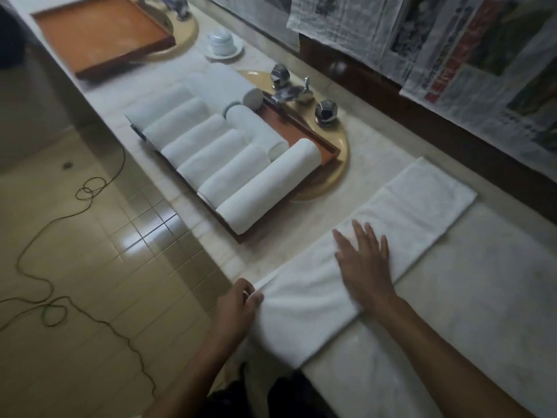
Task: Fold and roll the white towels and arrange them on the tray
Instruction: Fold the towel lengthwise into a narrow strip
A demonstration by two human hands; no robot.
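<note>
A white towel (416, 206), folded into a long strip, lies flat on the marble counter (470, 297), running from the near edge toward the back wall. My left hand (238, 309) pinches its near left corner at the counter's edge. My right hand (361, 260) lies flat on the middle of the strip with straight fingers spread. To the left, a brown wooden tray (325, 146) sits over a sink and carries several rolled white towels (268, 185) laid side by side, with more rolls behind them.
A chrome tap with two faceted knobs (283, 76) stands behind the tray. A second brown tray (99, 34) rests over the far sink, beside a white cup on a saucer (223, 43). Newspaper sheets (452, 40) hang on the back wall. A cable (60, 297) trails across the tiled floor.
</note>
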